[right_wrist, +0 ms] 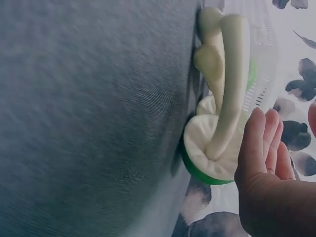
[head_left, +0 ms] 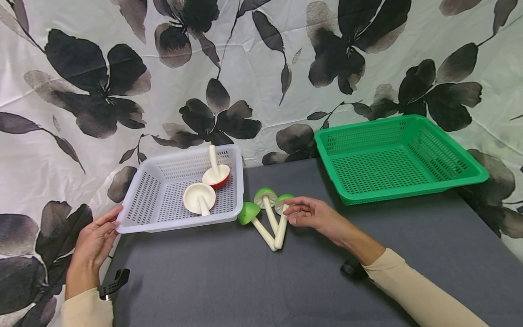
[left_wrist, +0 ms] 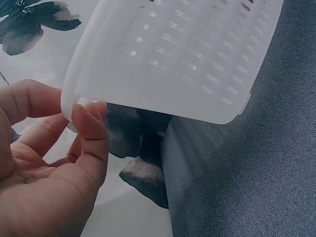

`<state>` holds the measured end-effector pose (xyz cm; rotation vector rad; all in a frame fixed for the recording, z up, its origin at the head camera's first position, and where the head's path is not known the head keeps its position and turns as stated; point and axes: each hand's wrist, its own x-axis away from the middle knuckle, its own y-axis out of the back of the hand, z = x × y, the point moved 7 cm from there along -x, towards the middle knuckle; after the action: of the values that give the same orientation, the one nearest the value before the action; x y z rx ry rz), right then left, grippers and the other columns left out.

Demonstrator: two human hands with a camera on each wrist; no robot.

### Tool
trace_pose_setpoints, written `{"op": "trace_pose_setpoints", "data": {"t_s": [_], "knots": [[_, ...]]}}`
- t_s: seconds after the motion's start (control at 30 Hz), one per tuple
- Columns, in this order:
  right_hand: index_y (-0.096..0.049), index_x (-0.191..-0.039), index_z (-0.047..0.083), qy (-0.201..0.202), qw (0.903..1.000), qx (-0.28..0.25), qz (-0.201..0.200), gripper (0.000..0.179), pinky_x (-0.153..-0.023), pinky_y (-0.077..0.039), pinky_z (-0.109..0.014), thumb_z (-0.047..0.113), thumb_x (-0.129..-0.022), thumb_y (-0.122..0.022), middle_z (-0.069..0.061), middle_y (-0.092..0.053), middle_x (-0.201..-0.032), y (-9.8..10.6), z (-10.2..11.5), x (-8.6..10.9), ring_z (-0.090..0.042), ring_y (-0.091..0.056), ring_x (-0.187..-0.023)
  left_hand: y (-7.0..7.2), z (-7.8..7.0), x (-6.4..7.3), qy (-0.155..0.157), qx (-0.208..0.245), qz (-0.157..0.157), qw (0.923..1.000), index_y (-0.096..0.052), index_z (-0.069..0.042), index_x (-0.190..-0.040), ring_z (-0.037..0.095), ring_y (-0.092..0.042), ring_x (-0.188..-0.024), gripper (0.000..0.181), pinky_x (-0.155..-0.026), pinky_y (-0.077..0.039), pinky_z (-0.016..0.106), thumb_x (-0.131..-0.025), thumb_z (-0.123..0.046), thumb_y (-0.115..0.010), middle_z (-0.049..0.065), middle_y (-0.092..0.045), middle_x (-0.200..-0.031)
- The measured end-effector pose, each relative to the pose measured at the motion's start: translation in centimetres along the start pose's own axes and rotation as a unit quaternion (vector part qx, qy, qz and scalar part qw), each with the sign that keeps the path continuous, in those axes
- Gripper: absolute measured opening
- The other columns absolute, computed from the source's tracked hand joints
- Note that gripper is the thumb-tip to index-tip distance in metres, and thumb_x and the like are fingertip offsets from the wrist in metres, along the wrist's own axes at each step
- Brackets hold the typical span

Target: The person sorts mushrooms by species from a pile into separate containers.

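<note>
My left hand point(head_left: 95, 240) pinches the near-left corner of a white plastic basket point(head_left: 241, 181). In the left wrist view, the thumb and fingers point(left_wrist: 90, 123) close on its rim point(left_wrist: 74, 74). Two toy mushrooms lie inside it, stems up: one red-capped mushroom point(head_left: 216, 174) and another mushroom point(head_left: 199, 198) showing just its cream underside and stem. Three green-capped toy mushrooms point(head_left: 267, 204) lie on the table right of the basket, stem ends together. Beside the rightmost one is my right hand point(head_left: 312, 215), fingers nearly straight in the right wrist view, not wrapped around the mushroom point(right_wrist: 232, 89).
A green plastic basket point(head_left: 347, 198) stands at the back right, with nothing seen inside. The grey cloth-covered table point(head_left: 229, 281) meets a floral curtain point(head_left: 261, 68) behind. The white basket's left end reaches past the table's left edge.
</note>
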<state>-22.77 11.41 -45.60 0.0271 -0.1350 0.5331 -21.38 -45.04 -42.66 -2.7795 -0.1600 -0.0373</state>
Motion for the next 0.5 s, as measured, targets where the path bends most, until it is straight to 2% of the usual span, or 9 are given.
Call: {"op": "trace_pose_setpoints", "data": {"t_s": [0.27, 0.5], "knots": [[-0.047, -0.146, 0.002, -0.009, 0.9998, -0.007, -0.014, 0.061, -0.093, -0.053, -0.027, 0.017, -0.094, -0.074, -0.021, -0.061, -0.132, 0.3, -1.1, 0.5, -0.021, -0.063, -0.114, -0.1, -0.1, 0.0, 0.0, 0.007, 0.004, 1.0, -0.063, 0.001, -0.135, 0.013, -0.072, -0.106, 0.042, -0.083, -0.057, 0.026, -0.098, 0.016, -0.049, -0.001, -0.073, -0.122], [-0.046, -0.146, 0.0, -0.017, 0.9996, -0.008, -0.02, 0.061, -0.091, -0.053, -0.026, 0.014, -0.094, -0.073, -0.027, -0.059, -0.133, 0.3, -1.7, 0.6, -0.018, -0.063, -0.111, -0.1, -0.1, 0.0, 0.002, 0.007, 0.002, 1.0, -0.064, 0.0, -0.134, 0.013, -0.072, -0.105, 0.042, -0.083, -0.057, 0.026, -0.098, 0.016, -0.049, -0.001, -0.073, -0.122]]}}
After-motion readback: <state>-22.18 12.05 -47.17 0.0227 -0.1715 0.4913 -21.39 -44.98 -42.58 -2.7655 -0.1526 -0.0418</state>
